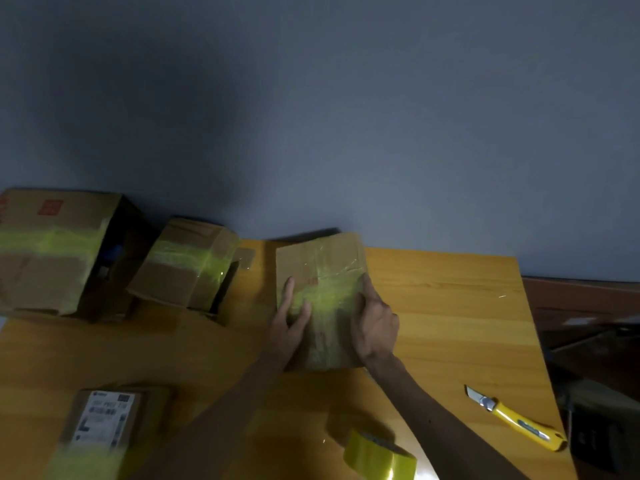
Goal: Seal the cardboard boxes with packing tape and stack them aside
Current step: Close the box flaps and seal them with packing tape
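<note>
Smoothing looks to be the step in hand. In the head view the middle box [322, 271] is lying flat on the table [450, 323], towards its far edge, with yellowish tape running across its top. The left hand [289, 323] is resting on the box's left side, with one finger lying straight along the top and the thumb pressing on the tape, gripping nothing that I can make out. The right hand [375, 323] is curling its fingers over the box's right edge and clasping it. To do this well, the right hand should be steadying the box while the left is rubbing the tape outward and down over the edges, so that no wrinkle is lifting.

The large taped box [52, 251] and the smaller taped box [187, 265] are sitting close together at the far left, probably where the stack is going. The labelled box [104, 420] is waiting at the near left, blurred. The tape roll [381, 455] is standing near the front edge between the forearms. The utility knife [516, 420], blade out, is lying well to the right. Neither is blocking a leftward carry.
</note>
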